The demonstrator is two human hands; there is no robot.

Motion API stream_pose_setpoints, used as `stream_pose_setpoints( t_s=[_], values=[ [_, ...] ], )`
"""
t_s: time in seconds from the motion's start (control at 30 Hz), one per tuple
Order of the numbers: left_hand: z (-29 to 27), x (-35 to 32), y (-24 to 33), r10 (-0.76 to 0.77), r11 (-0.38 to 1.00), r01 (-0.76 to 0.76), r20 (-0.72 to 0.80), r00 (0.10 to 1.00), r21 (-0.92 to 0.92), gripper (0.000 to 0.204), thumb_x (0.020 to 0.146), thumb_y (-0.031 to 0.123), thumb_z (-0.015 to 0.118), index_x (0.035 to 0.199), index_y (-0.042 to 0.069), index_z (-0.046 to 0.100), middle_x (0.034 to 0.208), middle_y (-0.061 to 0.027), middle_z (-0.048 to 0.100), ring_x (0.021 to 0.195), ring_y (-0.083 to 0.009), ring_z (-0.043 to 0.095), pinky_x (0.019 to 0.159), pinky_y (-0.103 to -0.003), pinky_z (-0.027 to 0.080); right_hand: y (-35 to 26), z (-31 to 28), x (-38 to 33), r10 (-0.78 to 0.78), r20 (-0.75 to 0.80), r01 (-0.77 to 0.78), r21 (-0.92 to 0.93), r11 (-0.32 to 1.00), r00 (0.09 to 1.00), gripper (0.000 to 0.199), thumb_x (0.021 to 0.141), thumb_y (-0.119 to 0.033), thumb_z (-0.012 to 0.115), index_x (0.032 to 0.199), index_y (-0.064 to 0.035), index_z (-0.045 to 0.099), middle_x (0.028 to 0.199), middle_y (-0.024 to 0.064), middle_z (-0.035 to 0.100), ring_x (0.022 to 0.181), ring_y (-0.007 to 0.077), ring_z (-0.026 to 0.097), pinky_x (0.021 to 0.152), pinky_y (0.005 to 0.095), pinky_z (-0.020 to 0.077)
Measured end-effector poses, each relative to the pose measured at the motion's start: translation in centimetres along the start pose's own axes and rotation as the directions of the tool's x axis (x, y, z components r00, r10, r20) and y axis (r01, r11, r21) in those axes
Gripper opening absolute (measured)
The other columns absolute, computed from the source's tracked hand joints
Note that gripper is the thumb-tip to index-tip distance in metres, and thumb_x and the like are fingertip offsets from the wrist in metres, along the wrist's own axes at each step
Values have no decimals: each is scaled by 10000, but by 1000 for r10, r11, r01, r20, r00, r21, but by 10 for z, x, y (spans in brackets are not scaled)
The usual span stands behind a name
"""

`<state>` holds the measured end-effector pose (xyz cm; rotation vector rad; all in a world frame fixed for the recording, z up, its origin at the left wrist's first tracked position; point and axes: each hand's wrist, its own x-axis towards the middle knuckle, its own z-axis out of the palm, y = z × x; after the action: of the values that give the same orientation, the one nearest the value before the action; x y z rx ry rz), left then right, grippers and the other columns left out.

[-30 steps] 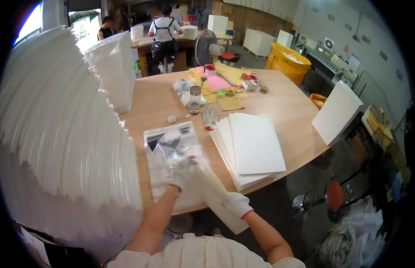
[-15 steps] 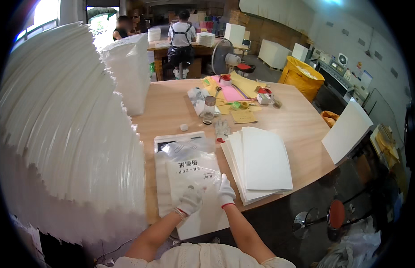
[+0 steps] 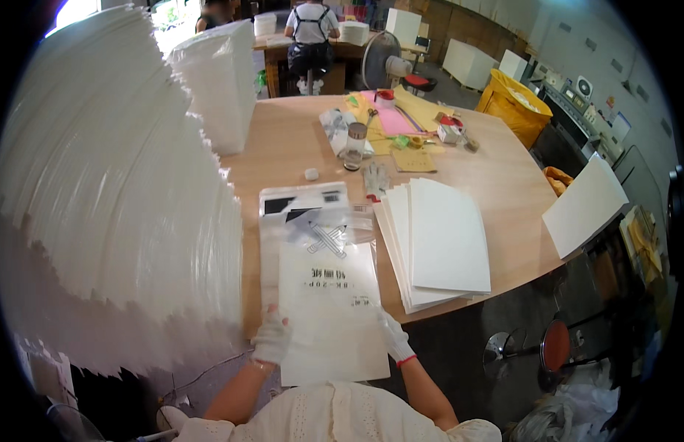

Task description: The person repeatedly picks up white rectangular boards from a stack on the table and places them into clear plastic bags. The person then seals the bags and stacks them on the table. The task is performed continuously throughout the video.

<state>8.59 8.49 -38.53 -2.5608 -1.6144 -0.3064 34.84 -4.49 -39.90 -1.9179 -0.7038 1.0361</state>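
Observation:
A stack of white paper sheets point(image 3: 331, 342) lies inside a clear printed plastic bag point(image 3: 329, 254) at the near edge of the table, with its near end sticking out over the edge. My left hand point(image 3: 272, 337), in a white glove with coloured fingertips, grips the bag's left side. On the opposite side my right hand point(image 3: 395, 337), also gloved, holds the bag's right edge, its fingers partly hidden. More flat plastic bags point(image 3: 272, 205) lie under this one. To the right is a fanned pile of white paper point(image 3: 451, 236).
Tall stacks of white sheets point(image 3: 114, 199) rise at the left. Beyond the bags are a spare glove point(image 3: 375, 180), a glass bottle point(image 3: 354, 147), scissors point(image 3: 371, 116) and yellow paper point(image 3: 414, 160). A fan point(image 3: 379, 62) and a co-worker point(image 3: 310, 37) are farther back. A red stool point(image 3: 555, 346) stands right.
The bag's film has gone from crumpled to lying flat over the paper. My hands have moved apart and toward me, to the bag's two sides. The view has tilted down.

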Motion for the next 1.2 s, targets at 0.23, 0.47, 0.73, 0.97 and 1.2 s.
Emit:
stream_pose_setpoints(
  t_s=[0.23,0.47,0.73,0.97,1.2],
  values=[
    [-3,-108,-37,154,316,322,383,911,-892,200,812,137,538,976,27,504,879,-199,554,671,-374,552,615,-407,468,47,-5,-131,-544,165,568,-261,780,823,313,914,-248,437,1110,-39,563,1011,151,616,913,262,589,778,335,459],
    [-61,-81,-22,104,663,177,324,940,-728,76,754,36,486,820,2,504,769,-164,549,717,-296,572,657,-368,459,17,-24,-109,-131,222,235,-548,803,966,357,862,-376,465,837,-56,624,859,161,615,842,342,569,710,414,445],
    [-116,-16,29,429,311,-166,-18,903,-936,83,680,3,540,749,41,513,733,-86,504,703,-199,551,611,-293,462,22,-27,-68,-170,107,147,194,970,980,302,828,-177,584,1070,3,584,1002,70,598,880,179,577,799,293,457],
    [-330,26,20,709,414,-804,-403,579,-426,96,760,161,574,739,69,558,674,-91,511,586,-236,559,519,-336,460,-113,37,-45,-607,103,352,733,582,788,347,867,-193,565,1138,23,556,1007,53,595,911,126,552,800,263,451],
    [-525,37,-103,-62,348,-747,-808,585,-567,281,944,174,393,1098,-25,520,1036,-116,578,965,-220,580,856,-295,478,-459,19,-94,-943,56,496,840,222,327,451,912,-277,485,1262,7,459,1216,87,520,1071,169,512,839,310,453]
  ],
)
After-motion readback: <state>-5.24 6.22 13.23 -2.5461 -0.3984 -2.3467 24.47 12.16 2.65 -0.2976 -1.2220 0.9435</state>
